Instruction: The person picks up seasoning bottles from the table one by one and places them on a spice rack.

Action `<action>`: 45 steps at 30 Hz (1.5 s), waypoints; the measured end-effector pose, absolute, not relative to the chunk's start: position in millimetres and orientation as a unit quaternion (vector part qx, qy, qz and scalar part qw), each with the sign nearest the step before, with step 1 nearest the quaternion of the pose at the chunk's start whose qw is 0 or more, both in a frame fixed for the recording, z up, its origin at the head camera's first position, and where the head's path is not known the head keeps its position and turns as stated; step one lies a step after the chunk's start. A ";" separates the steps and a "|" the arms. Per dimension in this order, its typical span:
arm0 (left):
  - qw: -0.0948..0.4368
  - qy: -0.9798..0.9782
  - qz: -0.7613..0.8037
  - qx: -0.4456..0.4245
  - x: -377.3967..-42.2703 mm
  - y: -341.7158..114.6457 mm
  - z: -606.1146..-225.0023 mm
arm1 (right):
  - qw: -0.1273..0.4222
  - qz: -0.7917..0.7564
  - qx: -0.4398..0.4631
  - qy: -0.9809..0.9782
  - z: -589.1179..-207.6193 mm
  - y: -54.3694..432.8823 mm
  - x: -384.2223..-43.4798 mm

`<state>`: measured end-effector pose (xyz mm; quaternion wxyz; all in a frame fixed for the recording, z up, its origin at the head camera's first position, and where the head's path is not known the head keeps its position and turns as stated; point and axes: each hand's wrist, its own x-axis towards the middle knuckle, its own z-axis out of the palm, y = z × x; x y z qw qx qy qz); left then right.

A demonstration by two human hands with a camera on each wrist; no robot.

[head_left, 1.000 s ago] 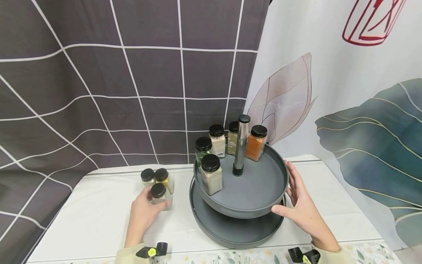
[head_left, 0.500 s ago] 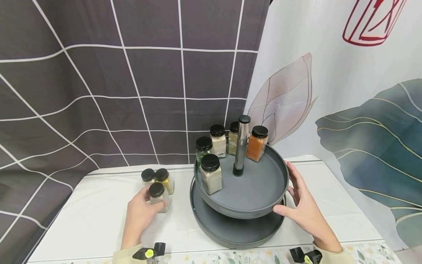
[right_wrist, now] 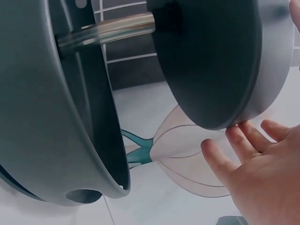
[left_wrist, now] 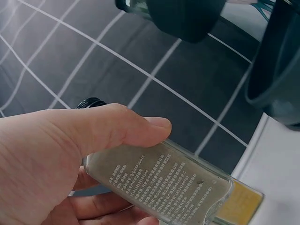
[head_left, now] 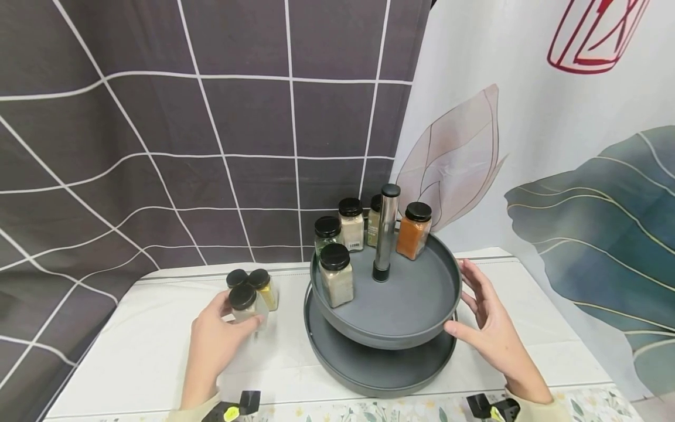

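Observation:
My left hand (head_left: 213, 340) grips a clear spice jar (head_left: 244, 305) with a black lid, thumb on one side and fingers on the other. In the left wrist view that jar (left_wrist: 154, 180) shows greyish powder and fine white print; the head view suggests it is off the table. Right behind it stand a yellow spice jar (head_left: 270, 295) and another black-lidded jar (head_left: 236, 278). On the right, my right hand (head_left: 487, 334) touches the rim of the upper tray (head_left: 406, 316) of a grey two-tier turntable with its fingertips, the fingers loosely spread.
Several jars stand on the upper tray, among them an orange one (head_left: 414, 231) and a pale one (head_left: 336, 275), around a metal post (head_left: 386, 234). The lower tray (head_left: 379, 375) sits on the white table (head_left: 153, 351). A dark grid-patterned curtain (head_left: 242, 117) hangs behind.
My left hand has moved left and toward me with the spice jar. The upper tray has turned slightly clockwise, its jars shifting with it. My right thumb has slid a little along the rim.

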<state>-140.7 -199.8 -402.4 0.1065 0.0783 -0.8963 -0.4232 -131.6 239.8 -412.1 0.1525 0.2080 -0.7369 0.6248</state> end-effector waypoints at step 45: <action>0.220 -0.856 -0.463 -0.065 -105.8 -129.9 -315.2 | 0.169 0.594 0.198 -0.761 -405.6 253.0 -128.4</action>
